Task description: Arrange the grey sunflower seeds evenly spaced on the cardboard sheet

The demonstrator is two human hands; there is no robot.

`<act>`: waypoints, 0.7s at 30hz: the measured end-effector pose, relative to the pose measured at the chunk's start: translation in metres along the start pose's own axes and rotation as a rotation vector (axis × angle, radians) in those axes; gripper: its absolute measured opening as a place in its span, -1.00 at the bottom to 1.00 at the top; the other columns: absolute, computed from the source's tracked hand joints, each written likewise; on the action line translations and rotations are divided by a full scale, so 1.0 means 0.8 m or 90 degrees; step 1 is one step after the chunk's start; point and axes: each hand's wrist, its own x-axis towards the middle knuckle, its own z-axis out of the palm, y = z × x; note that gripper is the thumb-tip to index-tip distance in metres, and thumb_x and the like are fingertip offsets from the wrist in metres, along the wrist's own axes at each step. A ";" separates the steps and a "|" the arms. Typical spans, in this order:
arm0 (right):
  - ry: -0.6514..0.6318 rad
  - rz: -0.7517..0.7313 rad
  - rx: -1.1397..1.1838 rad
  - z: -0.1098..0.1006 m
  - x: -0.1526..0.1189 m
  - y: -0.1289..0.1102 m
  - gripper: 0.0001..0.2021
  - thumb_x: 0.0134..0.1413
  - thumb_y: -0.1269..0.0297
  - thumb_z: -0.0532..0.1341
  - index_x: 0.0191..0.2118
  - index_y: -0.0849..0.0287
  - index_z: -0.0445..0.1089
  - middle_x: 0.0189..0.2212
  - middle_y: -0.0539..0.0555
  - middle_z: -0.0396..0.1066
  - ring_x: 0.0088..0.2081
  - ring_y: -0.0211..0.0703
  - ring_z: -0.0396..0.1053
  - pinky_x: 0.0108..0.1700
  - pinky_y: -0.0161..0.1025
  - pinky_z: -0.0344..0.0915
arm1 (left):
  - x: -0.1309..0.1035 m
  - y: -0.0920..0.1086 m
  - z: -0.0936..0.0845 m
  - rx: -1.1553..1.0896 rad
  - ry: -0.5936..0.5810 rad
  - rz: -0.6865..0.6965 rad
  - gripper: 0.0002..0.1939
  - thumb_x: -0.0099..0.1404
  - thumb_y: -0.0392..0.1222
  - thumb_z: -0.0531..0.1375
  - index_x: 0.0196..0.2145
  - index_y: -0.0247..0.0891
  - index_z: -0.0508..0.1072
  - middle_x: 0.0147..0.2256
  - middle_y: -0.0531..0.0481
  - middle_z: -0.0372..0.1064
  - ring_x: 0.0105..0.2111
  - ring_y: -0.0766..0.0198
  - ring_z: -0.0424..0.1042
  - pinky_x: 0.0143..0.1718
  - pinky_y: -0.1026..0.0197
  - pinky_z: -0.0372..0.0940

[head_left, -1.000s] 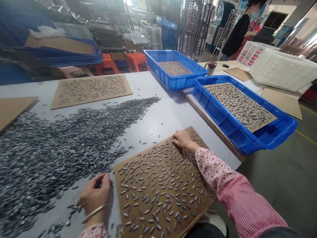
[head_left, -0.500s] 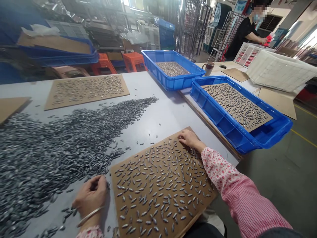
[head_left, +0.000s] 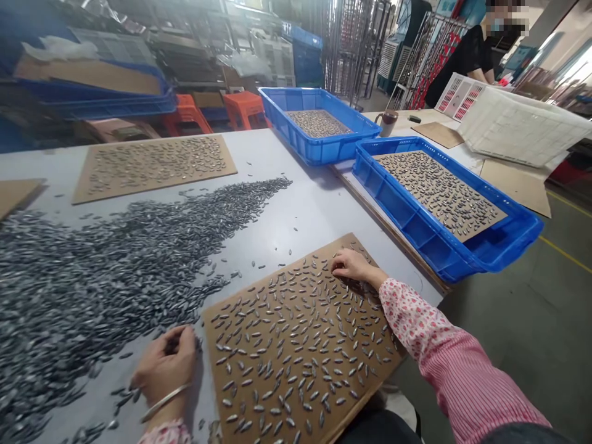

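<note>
1. Locate the small grey pieces [head_left: 341, 401]: they lie scattered across the near cardboard sheet [head_left: 340, 418], and many more form the loose pile [head_left: 115, 265] at left on the white table [head_left: 314, 213].
2. Check your right hand [head_left: 351, 265]. It is over the far right part of the near sheet, fingers bent down and bunched among the pieces; whether they pinch one, you cannot tell from this view.
3. Check your left hand [head_left: 166, 364]. It rests between pile and sheet, thumb and fingers curled towards each other; its palm is shadowed, so you cannot tell whether pieces are inside.
4. Treat each piece as probably light, rigid and hard to break. The shiny, tapered form looks slippery and apt to roll; grip it across its thick middle, not at the pointed ends.
5. Treat the sheet as fairly stiff but likely to sag when loaded. Hold it level by opposite edges, palms beneath, as tilting could slide the loose pieces off.
</note>
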 end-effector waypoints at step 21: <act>-0.041 0.056 -0.148 -0.028 0.010 -0.004 -0.90 0.09 0.32 0.21 -0.33 0.15 0.48 -0.31 0.10 0.38 -0.20 -0.15 0.28 -0.19 -0.28 0.13 | -0.004 0.017 -0.010 0.000 -0.007 -0.006 -0.67 0.01 0.00 0.09 -0.38 -0.28 0.46 -0.47 0.01 0.34 -0.45 0.26 0.30 -0.26 0.19 0.27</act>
